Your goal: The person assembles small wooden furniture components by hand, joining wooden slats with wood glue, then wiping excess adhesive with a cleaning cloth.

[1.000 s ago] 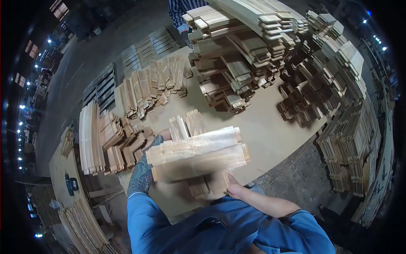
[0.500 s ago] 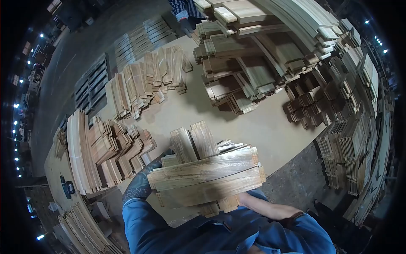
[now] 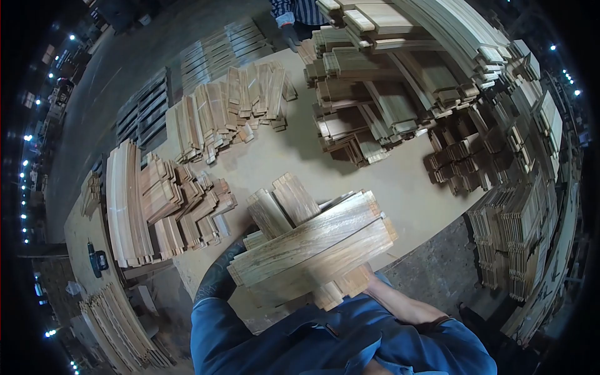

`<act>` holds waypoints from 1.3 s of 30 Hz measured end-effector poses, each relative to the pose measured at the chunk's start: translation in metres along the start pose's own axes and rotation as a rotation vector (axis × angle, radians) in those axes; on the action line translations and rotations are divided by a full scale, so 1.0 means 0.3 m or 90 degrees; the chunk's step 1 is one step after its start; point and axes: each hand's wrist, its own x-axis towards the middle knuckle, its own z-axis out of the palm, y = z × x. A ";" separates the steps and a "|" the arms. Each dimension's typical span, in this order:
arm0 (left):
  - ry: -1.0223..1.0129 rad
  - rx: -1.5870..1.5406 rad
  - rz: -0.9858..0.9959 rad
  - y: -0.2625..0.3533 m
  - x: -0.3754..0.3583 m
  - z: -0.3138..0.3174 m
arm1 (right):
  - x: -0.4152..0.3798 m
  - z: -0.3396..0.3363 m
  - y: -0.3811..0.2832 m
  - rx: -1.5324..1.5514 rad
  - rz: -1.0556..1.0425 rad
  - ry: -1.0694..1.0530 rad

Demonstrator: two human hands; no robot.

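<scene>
A stack of wooden planks is held between my two arms, close to my body. Its upper boards lie slanted, their right ends pointing away from me. Other planks stick out crosswise beneath, with two short planks at the far side and more ends near my right wrist. My left forearm reaches round the left end, and the hand disappears behind the wood. From the right, my right wrist meets the near plank ends; that hand is mostly covered. Fingers of both hands are hidden by the planks.
On the tabletop, plank piles stand at the left and far left. A tall plank stack rises at the back right. A cordless drill lies on the left side table. Another person's gloved hand is at the far edge.
The plank stack between my arms has turned counterclockwise, its right end swinging away from me. My right wrist has risen slightly with it. The view has shifted a little.
</scene>
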 end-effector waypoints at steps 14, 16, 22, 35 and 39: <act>0.044 0.025 -0.022 -0.052 -0.078 -0.013 | 0.010 0.032 0.036 -0.030 -0.065 0.014; 0.057 0.020 -0.030 -0.088 -0.124 -0.015 | 0.007 0.044 0.013 -0.044 -0.074 0.005; 0.127 -0.005 -0.066 -0.275 -0.376 0.009 | -0.028 0.039 -0.044 -0.056 -0.085 -0.062; 0.347 -0.210 -0.189 -0.649 -1.069 0.612 | -0.191 -0.187 0.037 -0.040 -0.012 -0.210; 0.401 -0.275 -0.209 -0.716 -1.232 0.833 | -0.249 -0.269 0.087 -0.087 0.007 -0.254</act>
